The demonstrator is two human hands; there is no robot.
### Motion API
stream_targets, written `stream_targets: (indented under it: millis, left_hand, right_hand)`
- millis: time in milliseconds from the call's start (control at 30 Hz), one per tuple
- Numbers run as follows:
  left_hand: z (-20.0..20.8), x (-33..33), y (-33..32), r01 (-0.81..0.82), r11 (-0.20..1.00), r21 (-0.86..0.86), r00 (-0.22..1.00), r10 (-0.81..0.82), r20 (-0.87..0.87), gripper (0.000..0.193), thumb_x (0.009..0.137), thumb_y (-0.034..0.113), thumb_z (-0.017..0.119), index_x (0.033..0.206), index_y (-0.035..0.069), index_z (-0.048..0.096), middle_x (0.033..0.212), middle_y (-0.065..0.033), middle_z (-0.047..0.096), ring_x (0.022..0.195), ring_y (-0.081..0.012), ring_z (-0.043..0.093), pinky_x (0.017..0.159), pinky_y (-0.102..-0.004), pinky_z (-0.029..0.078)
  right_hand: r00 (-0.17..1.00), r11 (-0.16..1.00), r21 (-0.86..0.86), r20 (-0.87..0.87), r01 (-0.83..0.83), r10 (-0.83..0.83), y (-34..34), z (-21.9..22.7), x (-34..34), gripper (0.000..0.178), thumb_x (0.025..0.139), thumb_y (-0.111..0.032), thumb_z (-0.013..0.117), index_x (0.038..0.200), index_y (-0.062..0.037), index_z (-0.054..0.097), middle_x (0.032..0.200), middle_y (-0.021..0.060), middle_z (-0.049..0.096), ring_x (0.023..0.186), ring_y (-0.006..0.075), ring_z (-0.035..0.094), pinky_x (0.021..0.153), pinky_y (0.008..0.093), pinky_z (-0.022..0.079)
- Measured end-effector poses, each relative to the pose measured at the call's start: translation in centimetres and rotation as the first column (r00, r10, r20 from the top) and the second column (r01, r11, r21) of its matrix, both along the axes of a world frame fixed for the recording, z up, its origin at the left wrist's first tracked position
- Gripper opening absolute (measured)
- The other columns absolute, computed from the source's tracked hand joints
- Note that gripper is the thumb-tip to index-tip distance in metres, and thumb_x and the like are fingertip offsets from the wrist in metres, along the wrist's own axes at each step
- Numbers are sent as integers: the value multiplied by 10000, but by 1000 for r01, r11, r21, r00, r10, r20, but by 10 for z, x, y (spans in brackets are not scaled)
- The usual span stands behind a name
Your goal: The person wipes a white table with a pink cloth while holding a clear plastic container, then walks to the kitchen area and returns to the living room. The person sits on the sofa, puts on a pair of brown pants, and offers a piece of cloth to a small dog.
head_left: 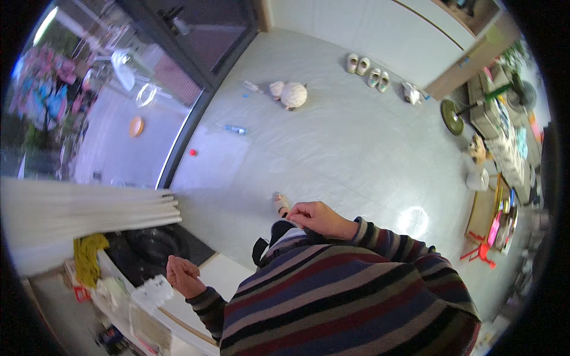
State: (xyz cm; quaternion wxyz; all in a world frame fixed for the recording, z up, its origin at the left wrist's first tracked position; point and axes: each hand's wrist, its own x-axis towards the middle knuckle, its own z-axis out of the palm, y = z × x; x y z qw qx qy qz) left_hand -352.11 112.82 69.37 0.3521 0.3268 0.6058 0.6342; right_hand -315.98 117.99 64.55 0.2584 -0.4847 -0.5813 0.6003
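Note:
My left hand (184, 276) is loosely closed beside a low white cabinet, its fingers curled with nothing visible in them. Close to it, a crumpled white sheet or bag (151, 294) lies by the cabinet edge; the two look apart. My right hand (320, 218) hangs in front of my waist, fingers bent inward, and I see no object in it. A black strap (259, 250) and a sandalled foot (280, 203) show just past that hand. Both arms wear striped knit sleeves.
A plush toy (293, 95), a clear bottle (236, 129) and a red ball (193, 152) lie on the grey floor. Shoes (377, 79) line the white cabinets. A dark-framed glass door (184, 139) and white curtain (89, 207) stand left. At right are a fan (452, 117) and red stool (480, 252).

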Motion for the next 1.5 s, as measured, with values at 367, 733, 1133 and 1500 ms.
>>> stream_targets:
  millis: [367, 733, 1133, 1500]
  left_hand:
    - [-54, 59, 209, 321, 943, -86, 944, -313, 102, 460, 1023, 300, 503, 613, 125, 389, 490, 6, 360, 398, -88, 307, 397, -254, 273]
    - [-64, 201, 319, 577, 790, -209, 814, -576, 71, 439, 1015, 296, 504, 626, 112, 418, 501, 10, 381, 419, -90, 358, 427, -257, 313]
    - [-66, 461, 397, 711, 620, -331, 674, -736, 71, 395, 1009, 268, 505, 663, 80, 478, 545, -10, 471, 429, -98, 419, 425, -247, 341]
    - [-101, 613, 517, 784, 527, -328, 601, -777, 188, 379, 998, 275, 536, 682, 69, 500, 546, -31, 502, 417, -123, 458, 412, -270, 378]
  right_hand:
    - [923, 970, 144, 305, 198, -234, 47, 21, 36, 188, 948, -162, 589, 1058, -20, 644, 846, 124, 684, 738, 215, 666, 683, 310, 520]
    - [852, 877, 190, 220, 441, -476, 96, 9, 146, 172, 962, -158, 561, 1033, -28, 648, 776, 123, 687, 693, 263, 681, 659, 327, 530]
    - [744, 753, 233, 146, 615, -652, 189, 16, 391, 194, 957, -163, 570, 1045, -10, 652, 751, 147, 666, 655, 258, 655, 624, 349, 514]
    - [550, 577, 286, 177, 765, -816, 279, 32, 545, 157, 940, -84, 568, 1047, -6, 651, 755, 120, 660, 672, 199, 655, 623, 311, 511]
